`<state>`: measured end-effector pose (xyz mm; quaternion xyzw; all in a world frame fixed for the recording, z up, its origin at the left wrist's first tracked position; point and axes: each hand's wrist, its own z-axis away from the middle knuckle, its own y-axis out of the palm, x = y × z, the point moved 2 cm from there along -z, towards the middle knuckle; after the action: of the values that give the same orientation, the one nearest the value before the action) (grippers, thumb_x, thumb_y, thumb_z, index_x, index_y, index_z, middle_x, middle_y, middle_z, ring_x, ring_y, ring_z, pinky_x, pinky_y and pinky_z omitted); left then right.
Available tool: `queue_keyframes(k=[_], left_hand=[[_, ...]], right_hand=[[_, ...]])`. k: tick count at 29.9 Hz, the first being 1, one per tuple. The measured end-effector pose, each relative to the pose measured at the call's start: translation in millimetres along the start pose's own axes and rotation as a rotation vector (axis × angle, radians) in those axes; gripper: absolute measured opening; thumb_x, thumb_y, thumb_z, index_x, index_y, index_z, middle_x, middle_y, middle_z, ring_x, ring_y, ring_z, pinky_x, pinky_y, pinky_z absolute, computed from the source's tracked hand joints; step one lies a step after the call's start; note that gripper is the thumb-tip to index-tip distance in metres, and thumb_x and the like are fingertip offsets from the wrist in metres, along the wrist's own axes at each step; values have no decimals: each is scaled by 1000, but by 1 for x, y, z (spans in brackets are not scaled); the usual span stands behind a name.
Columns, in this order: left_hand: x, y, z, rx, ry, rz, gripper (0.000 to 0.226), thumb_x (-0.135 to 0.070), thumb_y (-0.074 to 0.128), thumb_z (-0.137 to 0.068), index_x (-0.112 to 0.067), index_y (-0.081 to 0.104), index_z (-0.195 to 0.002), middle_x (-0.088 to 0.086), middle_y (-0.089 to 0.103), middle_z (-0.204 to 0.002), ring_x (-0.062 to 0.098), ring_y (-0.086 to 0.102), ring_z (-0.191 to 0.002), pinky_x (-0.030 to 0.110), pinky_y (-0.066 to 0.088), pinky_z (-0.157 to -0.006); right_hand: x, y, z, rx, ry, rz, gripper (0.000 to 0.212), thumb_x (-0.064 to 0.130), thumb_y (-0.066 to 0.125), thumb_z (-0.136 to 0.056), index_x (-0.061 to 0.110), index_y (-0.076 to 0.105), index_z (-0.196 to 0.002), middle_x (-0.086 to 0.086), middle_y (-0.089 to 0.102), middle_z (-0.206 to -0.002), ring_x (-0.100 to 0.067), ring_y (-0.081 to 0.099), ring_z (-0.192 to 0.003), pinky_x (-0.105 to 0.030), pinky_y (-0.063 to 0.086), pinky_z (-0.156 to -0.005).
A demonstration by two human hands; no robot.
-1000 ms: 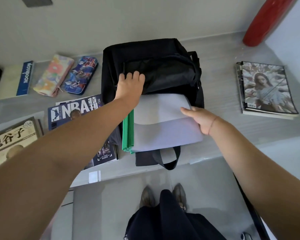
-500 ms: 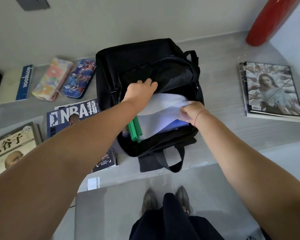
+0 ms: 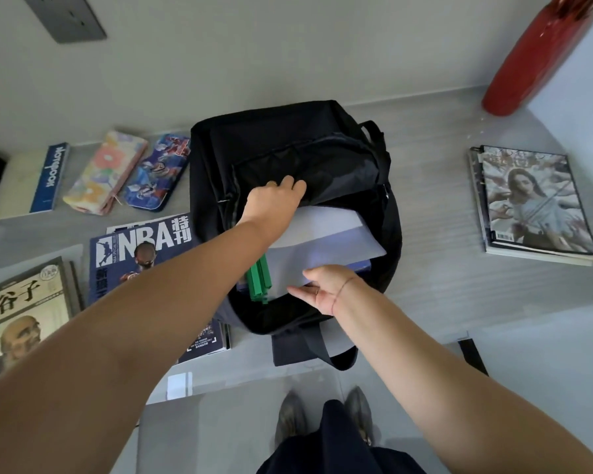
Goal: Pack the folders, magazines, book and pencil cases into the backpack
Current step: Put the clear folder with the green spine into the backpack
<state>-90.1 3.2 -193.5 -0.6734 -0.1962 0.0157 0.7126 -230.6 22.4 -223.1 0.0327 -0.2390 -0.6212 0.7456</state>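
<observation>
Left hand (image 3: 274, 203) grips the upper flap of the black backpack (image 3: 288, 138), fingers curled over its edge, holding the mouth open. Right hand (image 3: 326, 289) is open, fingers spread flat against the near edge of the pale folders (image 3: 326, 241), not clamped on them. Folders sit partway inside the backpack, with a green folder spine (image 3: 259, 278) at their left side. Backpack lies on the grey surface (image 3: 435, 295), strap loop hanging over the front edge. Left of it: NBA magazine (image 3: 141, 248) partly under the left arm, a book with a bearded figure (image 3: 21, 313), two pencil cases (image 3: 131, 172) side by side, a notebook (image 3: 31, 183). Right, well apart: another magazine stack (image 3: 534, 203). Red vase (image 3: 534, 56) at far right corner.
</observation>
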Motion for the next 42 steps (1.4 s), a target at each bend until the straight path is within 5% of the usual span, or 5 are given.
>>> queue_keyframes(k=[10, 15, 20, 26, 42], left_hand=[[4, -5, -1, 73, -6, 59, 55, 17, 59, -70, -6, 41, -117, 12, 51, -110, 30, 59, -86, 31, 39, -53], [10, 6, 6, -20, -44, 1, 50, 4, 70, -68, -10, 47, -110, 6, 55, -103, 22, 59, -85, 28, 44, -55], [30, 30, 26, -171, -211, 47, 67, -8, 64, -78, -14, 26, -132, 9, 49, -133, 28, 50, -121, 45, 34, -108], [55, 26, 33, -37, -315, 120, 84, -42, 66, -81, -13, 22, -145, 12, 40, -143, 29, 32, -137, 48, 20, -116], [51, 32, 29, 53, -464, 537, 75, -21, 66, -84, -13, 23, -145, 7, 27, -150, 28, 24, -138, 44, 45, -100]], right_hand=[[3, 39, -32, -68, -62, -209, 43, 3, 36, -98, 4, 31, -141, -14, 39, -146, -31, 45, -130, -25, 49, -94], [9, 28, -13, 55, -22, -91, 34, -5, 37, -96, -5, 40, -130, -26, 50, -127, -39, 48, -124, -50, 42, -103], [34, -4, 26, 164, 9, 437, 8, 4, 48, -94, -1, 52, -98, -24, 59, -103, -34, 63, -100, -44, 53, -86], [111, -46, 15, -718, -978, 1217, 47, 19, 68, -78, 18, 49, -121, -8, 47, -121, -28, 50, -110, -36, 41, -93], [169, -66, -25, -836, -975, 1195, 23, 2, 46, -87, 6, 66, -97, -19, 67, -96, -38, 60, -90, -32, 42, -69]])
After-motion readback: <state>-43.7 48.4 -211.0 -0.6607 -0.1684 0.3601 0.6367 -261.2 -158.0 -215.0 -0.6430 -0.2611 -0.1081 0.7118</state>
